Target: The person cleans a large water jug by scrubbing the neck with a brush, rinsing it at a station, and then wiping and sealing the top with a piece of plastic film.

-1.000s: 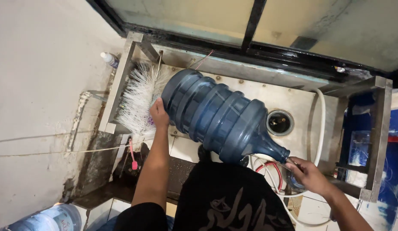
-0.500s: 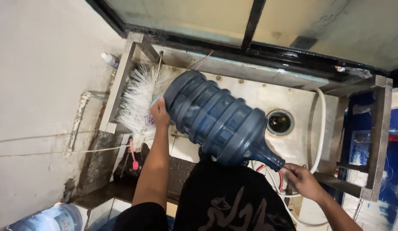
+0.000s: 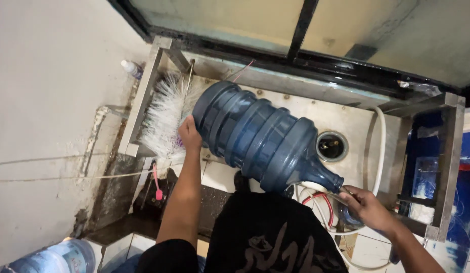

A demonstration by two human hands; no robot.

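The water jug (image 3: pixel 262 139) is steadied at its base by the left hand (image 3: pixel 188 135); the right hand (image 3: pixel 365 206) is curled by the neck, grasp unclear. It could roll off onto the metal stand (image 3: pixel 346 114).

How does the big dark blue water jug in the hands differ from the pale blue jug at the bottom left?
The dark blue ribbed plastic jug is held tilted over the metal sink; the pale blue jug sits low by the wall, untouched. The first is deep navy and fully visible, the second lighter and cut off by the frame. Both are ribbed plastic.
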